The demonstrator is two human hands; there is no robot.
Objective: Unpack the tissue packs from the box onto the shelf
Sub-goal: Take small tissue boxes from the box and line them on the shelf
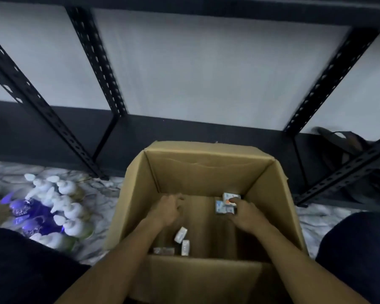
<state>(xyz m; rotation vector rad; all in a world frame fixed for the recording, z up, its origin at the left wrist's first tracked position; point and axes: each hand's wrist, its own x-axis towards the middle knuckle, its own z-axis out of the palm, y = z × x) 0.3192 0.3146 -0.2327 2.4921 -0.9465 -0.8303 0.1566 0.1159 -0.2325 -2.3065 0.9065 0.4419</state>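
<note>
An open brown cardboard box (206,170) stands on the floor in front of me, and both my arms reach down into it. My right hand (246,216) is closed around a small cluster of white and blue tissue packs (225,205) near the box's far right corner. My left hand (167,208) is curled with its fingers closed at the far left of the box floor; nothing shows in it. Three loose tissue packs (181,234) lie on the box bottom near its front wall. The black metal shelf (184,130) with a white board stands just behind the box.
Several white-capped bottles (59,207) with purple and green bodies lie on the marble floor to the left. Slotted black shelf uprights (92,51) cross the view. A dark bag (347,148) sits under the shelf at right. My dark-clad knees frame the box.
</note>
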